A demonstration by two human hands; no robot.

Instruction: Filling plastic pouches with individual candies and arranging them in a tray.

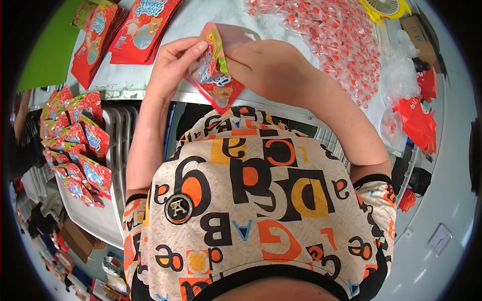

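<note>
A red candy pouch (pixel 219 93) with a green-and-yellow strip is held up over the near edge of the white table. Its upper part is bent and its mouth faces away from me. My left hand (pixel 175 60) pinches the pouch's left side between thumb and fingers. At the right side, my right hand (pixel 256 62) is curled against the pouch, its fingertips mostly hidden. Whether anything is inside the pouch I cannot tell. Beyond my right hand spreads a pile of small clear-wrapped red-and-white candies (pixel 331 40).
Stacks of flat red pouches (pixel 143 30) lie at the table's far left. Filled pouches (pixel 80 140) sit in a white plastic crate (pixel 95 215) on my left. A yellow fan (pixel 384 7) stands at the far right, near clear plastic bags (pixel 399 75) and a red bag (pixel 416 123).
</note>
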